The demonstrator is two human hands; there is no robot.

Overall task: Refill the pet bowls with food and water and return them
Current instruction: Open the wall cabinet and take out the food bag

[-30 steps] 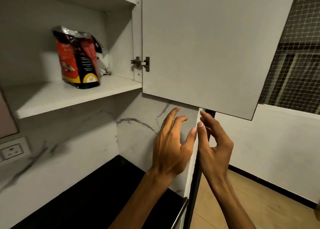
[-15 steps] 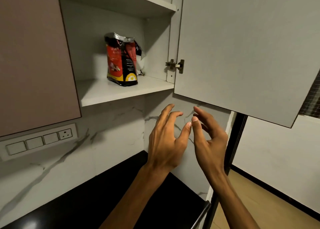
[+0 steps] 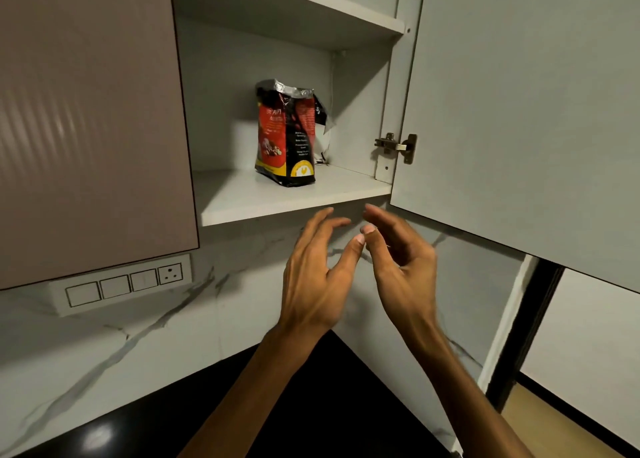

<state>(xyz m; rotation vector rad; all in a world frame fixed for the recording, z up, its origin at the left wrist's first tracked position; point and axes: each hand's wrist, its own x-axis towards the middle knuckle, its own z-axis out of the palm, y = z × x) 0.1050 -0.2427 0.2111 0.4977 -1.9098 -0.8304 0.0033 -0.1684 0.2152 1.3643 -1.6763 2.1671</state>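
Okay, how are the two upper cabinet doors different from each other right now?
The right cabinet door is swung open, showing its pale grey inner face and a metal hinge; the left cabinet door is shut. The left one shows a brownish, glossy front, the right one looks matte. Both are flat panels with no handle in view.

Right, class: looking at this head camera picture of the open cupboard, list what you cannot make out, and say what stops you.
- Small print on the food bag: too small and blurred in the head view.
- Whatever lies behind the bag: hidden by the bag itself.
- Top shelf contents: cut off by the upper edge.
- The pet bowls: not in view.
- Inside the left cupboard: covered by its closed door.
- Countertop: partly hidden by both forearms.
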